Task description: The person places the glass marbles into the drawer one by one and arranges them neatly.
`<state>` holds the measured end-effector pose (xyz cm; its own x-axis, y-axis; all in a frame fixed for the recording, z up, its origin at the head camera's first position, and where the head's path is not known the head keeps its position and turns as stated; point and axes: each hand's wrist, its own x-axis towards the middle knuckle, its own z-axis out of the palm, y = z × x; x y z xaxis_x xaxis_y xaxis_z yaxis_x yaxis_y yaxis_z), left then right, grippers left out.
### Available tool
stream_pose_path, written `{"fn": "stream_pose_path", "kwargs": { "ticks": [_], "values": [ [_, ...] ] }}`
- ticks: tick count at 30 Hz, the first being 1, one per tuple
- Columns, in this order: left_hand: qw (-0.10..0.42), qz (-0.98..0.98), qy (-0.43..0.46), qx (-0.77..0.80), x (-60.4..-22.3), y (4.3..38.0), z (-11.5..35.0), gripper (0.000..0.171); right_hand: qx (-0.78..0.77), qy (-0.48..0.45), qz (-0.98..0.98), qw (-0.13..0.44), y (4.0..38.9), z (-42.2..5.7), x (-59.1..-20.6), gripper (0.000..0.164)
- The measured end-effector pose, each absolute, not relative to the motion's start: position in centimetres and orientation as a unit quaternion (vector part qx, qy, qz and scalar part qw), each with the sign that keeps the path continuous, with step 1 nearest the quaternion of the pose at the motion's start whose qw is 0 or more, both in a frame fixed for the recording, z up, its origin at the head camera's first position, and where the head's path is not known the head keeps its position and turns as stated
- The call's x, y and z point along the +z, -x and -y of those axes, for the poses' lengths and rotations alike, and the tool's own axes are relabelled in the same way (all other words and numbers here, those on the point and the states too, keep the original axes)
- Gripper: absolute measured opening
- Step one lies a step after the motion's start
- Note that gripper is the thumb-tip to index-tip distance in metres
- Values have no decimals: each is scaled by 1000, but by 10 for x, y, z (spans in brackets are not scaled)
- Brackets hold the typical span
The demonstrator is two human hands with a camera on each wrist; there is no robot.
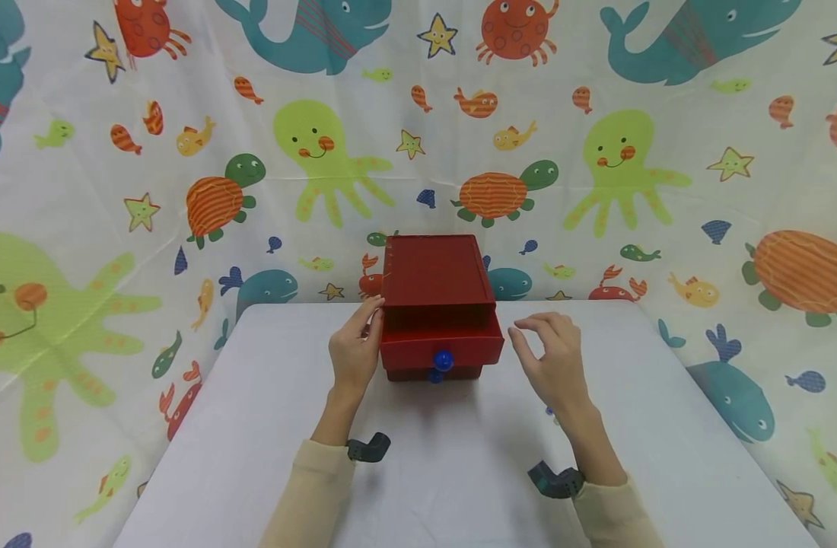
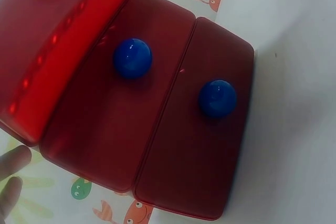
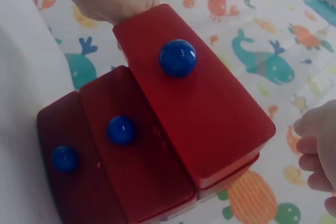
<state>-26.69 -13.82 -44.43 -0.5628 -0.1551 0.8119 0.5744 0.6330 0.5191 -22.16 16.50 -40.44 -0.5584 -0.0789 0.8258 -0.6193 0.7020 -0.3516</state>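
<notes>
A small red drawer cabinet [image 1: 432, 270] stands at the middle of the far table edge. Its top drawer [image 1: 408, 355] is pulled partway out and has a round blue knob [image 1: 443, 360]. In the left wrist view, the middle drawer [image 2: 107, 129] and the bottom drawer [image 2: 184, 156] are closed, each with its own blue knob. My left hand [image 1: 353, 354] is at the cabinet's left side, fingertips by its upper edge; whether they touch is hard to tell. My right hand [image 1: 557, 354] hovers right of the pulled-out drawer, apart from it, fingers loosely bent around nothing.
The cabinet stands on a white table [image 1: 268, 380]. Close behind it hangs a cloth backdrop [image 1: 364, 251] printed with sea animals. Dark wrist cameras sit on the left wrist [image 1: 368, 447] and right wrist [image 1: 558, 481]. A tiny blue spot [image 1: 549, 411] shows beside the right forearm.
</notes>
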Motion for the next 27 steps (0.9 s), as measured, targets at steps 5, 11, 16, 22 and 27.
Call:
{"fn": "stream_pose_path", "kwargs": {
  "ticks": [5, 11, 16, 22, 27],
  "values": [
    [450, 784, 131, -407, -444, 266, 139, 26, 317, -205, 823, 425, 219, -167, -406, 19],
    [457, 780, 134, -407, -444, 267, 139, 26, 317, -193, 825, 427, 215, -170, -407, 16],
    [452, 783, 128, -408, -445, 267, 139, 27, 317, -195, 822, 432, 212, -172, -410, 16],
    [447, 784, 128, -412, -446, 268, 140, 28, 313, -185, 828, 427, 210, -174, -416, 17],
    [444, 783, 131, -416, -445, 267, 140, 28, 310, -178, 832, 423, 208, -176, -420, 18]
  ]
}}
